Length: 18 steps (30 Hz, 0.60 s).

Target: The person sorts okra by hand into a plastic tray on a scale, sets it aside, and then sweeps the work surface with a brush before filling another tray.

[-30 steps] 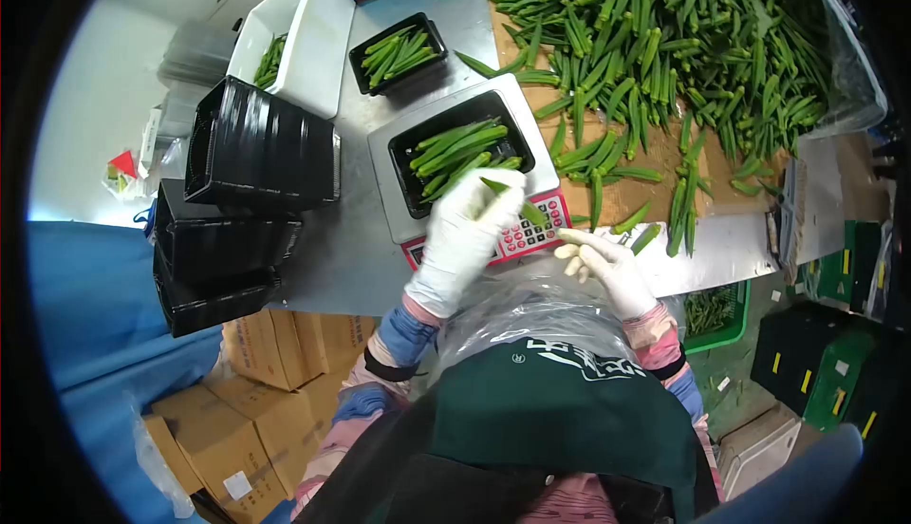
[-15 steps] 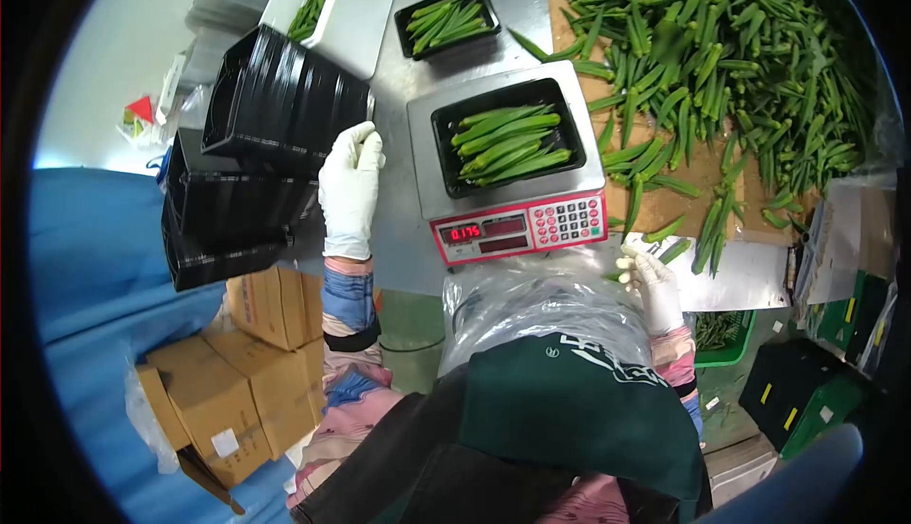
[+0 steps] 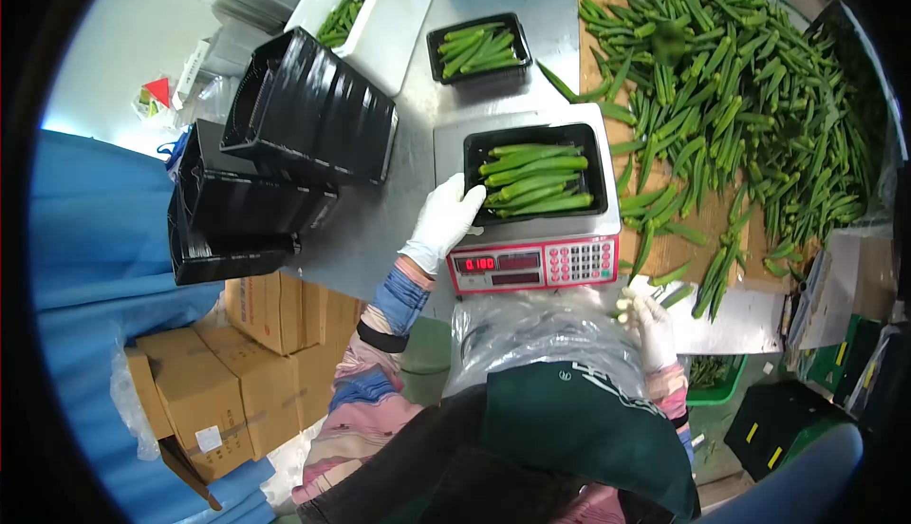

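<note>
On the red-and-silver scale (image 3: 534, 265), whose display reads 0.180, sits a black tray (image 3: 598, 203) of green okra pods (image 3: 533, 180). My left hand (image 3: 446, 221), in a white glove, grips the tray's left edge near its lower corner. Below the scale's right corner is my right hand (image 3: 651, 332), also gloved, with its fingers closed around something small and green, probably okra; most of it is hidden. A large okra pile (image 3: 731, 97) lies on a brown board to the right.
A second filled tray (image 3: 479, 48) stands behind the scale. Stacks of black trays (image 3: 318, 111) and a white bin (image 3: 403, 13) are at the left. Cardboard boxes (image 3: 228, 382) stand lower left, and a green crate (image 3: 726, 382) is lower right.
My left hand has moved right from beside the black stacks to the tray on the scale and taken hold of its edge. The display went from 0.175 to 0.180. The view has shifted slightly.
</note>
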Tool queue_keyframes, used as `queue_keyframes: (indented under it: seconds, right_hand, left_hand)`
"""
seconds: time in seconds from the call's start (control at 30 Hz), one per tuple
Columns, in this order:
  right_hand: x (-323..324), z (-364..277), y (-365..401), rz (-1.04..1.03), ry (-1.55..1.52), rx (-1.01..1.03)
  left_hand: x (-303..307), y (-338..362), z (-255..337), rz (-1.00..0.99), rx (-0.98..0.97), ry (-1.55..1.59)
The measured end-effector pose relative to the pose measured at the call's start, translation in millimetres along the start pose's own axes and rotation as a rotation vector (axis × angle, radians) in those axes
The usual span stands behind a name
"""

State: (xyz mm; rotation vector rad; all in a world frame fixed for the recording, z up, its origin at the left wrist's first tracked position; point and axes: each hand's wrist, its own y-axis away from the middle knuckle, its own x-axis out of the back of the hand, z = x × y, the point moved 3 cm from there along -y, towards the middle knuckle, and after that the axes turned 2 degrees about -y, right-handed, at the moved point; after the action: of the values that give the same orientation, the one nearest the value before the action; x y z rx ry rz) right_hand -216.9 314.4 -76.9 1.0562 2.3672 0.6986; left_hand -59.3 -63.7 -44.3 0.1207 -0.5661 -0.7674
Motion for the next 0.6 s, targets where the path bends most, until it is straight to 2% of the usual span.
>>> queue_keyframes:
  seconds: [0.07,0.17,0.23,0.3,0.33,0.37,0.43,0.5,0.57,0.6]
  right_hand:
    - [0,1,0,0.01,-0.01,-0.018]
    - [4,1,-3,0.005,0.045,0.033]
    - [6,4,-3,0.021,-0.018,-0.024]
    - [6,6,-4,0.039,-0.055,-0.014]
    - [7,4,-5,0.041,-0.018,0.013]
    - [8,5,-7,0.043,0.019,0.036]
    - [15,17,-17,0.035,0.015,0.016]
    - [12,13,-18,0.048,0.038,0.021]
    - [14,17,-21,0.052,0.036,0.038]
    - [15,17,-24,0.054,0.034,0.044]
  left_hand:
    - [2,-6,28,0.007,0.126,0.238]
    - [28,-55,39,-0.007,0.062,0.172]
    - [45,-93,42,0.022,0.005,0.22]
    - [58,-124,55,0.189,-0.009,0.25]
    - [73,-168,33,0.384,-0.346,-0.14]
    - [83,-205,11,0.415,-0.33,-0.137]
    - [100,-265,-22,0.439,-0.277,-0.329]
    - [107,-290,-38,0.393,-0.279,-0.266]
    - [93,-250,-1,0.237,0.019,0.438]
    - [96,-249,0,0.255,-0.002,0.442]
